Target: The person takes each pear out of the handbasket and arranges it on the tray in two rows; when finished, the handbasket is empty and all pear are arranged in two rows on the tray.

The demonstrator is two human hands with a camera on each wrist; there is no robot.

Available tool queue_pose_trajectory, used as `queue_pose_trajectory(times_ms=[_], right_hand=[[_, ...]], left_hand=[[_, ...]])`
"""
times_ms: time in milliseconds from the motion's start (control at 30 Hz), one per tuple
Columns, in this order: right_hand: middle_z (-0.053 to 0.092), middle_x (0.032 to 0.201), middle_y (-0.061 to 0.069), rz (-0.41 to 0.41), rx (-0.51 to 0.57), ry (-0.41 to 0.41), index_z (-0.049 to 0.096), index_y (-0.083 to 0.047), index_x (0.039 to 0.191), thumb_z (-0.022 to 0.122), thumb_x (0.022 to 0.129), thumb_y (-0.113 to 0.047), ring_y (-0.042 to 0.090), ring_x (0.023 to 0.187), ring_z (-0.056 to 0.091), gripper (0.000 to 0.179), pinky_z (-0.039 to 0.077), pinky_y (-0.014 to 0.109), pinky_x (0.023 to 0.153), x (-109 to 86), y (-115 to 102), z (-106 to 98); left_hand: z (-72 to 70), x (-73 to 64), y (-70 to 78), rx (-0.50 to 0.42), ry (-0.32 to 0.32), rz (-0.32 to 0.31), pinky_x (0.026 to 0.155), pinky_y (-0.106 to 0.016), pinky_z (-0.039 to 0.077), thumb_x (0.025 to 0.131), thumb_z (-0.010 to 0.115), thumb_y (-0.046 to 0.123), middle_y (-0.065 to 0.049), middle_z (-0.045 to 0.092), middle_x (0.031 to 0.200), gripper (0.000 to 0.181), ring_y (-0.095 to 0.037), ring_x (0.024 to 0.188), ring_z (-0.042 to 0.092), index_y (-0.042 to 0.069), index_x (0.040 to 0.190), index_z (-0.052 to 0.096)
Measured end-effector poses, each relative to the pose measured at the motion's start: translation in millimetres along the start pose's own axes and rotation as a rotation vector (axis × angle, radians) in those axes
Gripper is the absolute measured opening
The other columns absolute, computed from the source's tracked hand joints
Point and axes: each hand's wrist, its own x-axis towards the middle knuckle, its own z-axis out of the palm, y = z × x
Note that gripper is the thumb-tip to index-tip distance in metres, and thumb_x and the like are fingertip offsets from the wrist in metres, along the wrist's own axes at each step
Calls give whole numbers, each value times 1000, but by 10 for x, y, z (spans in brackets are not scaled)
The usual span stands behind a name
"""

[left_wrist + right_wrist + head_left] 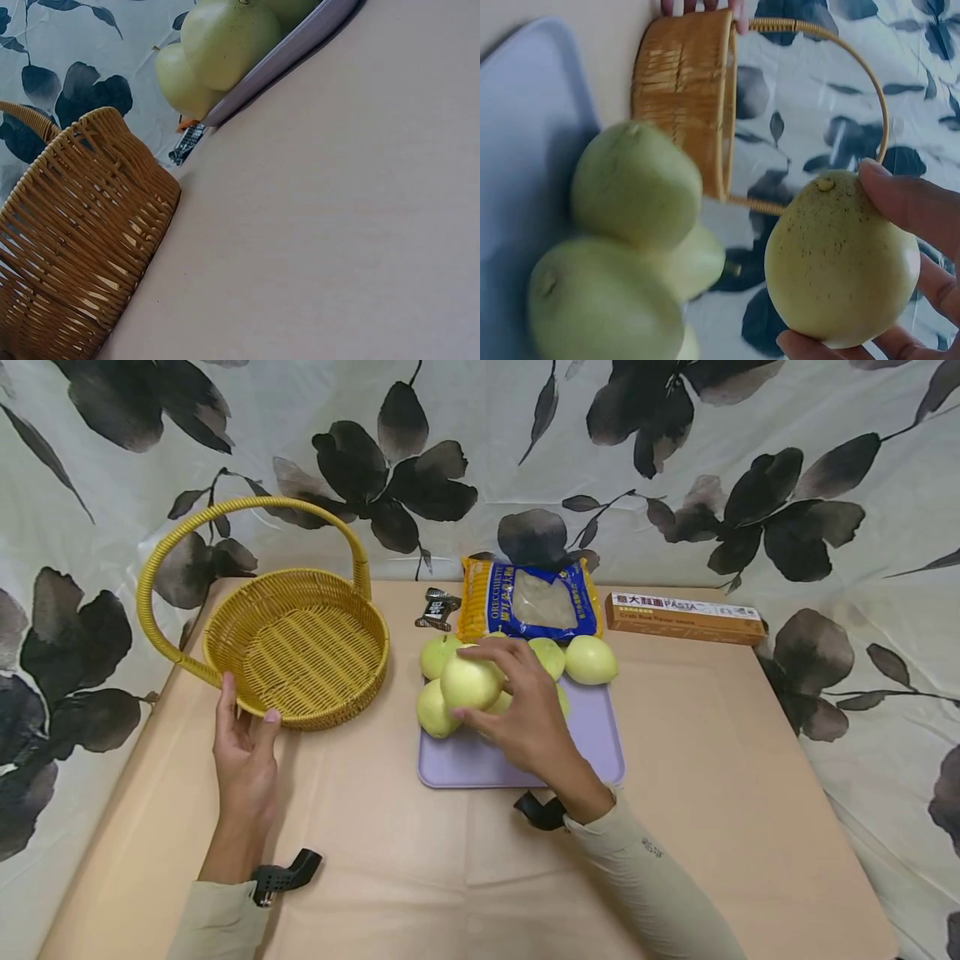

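My right hand (528, 710) grips a pale yellow-green pear (840, 262) between thumb and fingers, above the other pears. Speckles surround the stem end of that pear in the right wrist view. Several more pears (590, 660) sit at the back of a lilac tray (495, 770). With its fingers fairly straight, my left hand (247, 768) touches the front left side of a yellow wicker basket (307, 643), near the foot of its raised handle. No fruit lies in the basket. The left wrist view shows the basket's woven outer wall (82, 232) close up.
Behind the tray lies a blue and yellow bag of orecchiette pasta (543, 602). A small black wrapped packet (437, 608) is to its left, an orange pasta box (682, 618) to its right. A floral sheet (510, 443) hangs behind the table (712, 777).
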Motion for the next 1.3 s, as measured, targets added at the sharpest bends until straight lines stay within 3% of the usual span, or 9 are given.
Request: queue_pose_trajectory(times_ms=[333, 800, 1067, 1300], right_hand=[[59, 148, 2, 79, -6, 137, 72, -23, 134, 99, 73, -8, 24, 140, 56, 69, 63, 57, 96, -282, 387, -454], [59, 151, 1, 166, -86, 181, 69, -19, 140, 98, 73, -4, 26, 144, 53, 74, 60, 54, 98, -559, 892, -961], [57, 151, 12, 225, -125, 126, 68, -15, 140, 95, 74, 3, 38, 143, 52, 73, 58, 63, 101, -616, 1207, -964], [57, 150, 17, 219, -202, 91, 68, -14, 139, 97, 72, 0, 44, 139, 55, 74, 59, 65, 98, -611, 1359, -849]], left_hand=[[33, 15, 0, -8, 3, 1, 131, -24, 27, 109, 55, 2, -1, 8, 180, 80, -21, 167, 8, 33, 171, 17], [36, 37, -14, 14, -1, -3, 130, -23, 27, 109, 54, 3, 3, 7, 180, 79, -19, 168, 6, 35, 171, 16], [42, 29, -25, -1, 0, -7, 130, -22, 29, 109, 54, 3, 1, 7, 180, 78, -20, 168, 9, 34, 171, 16], [38, 23, -2, 2, 5, -7, 131, -24, 26, 109, 53, 1, -1, 6, 180, 79, -23, 168, 8, 33, 171, 17]])
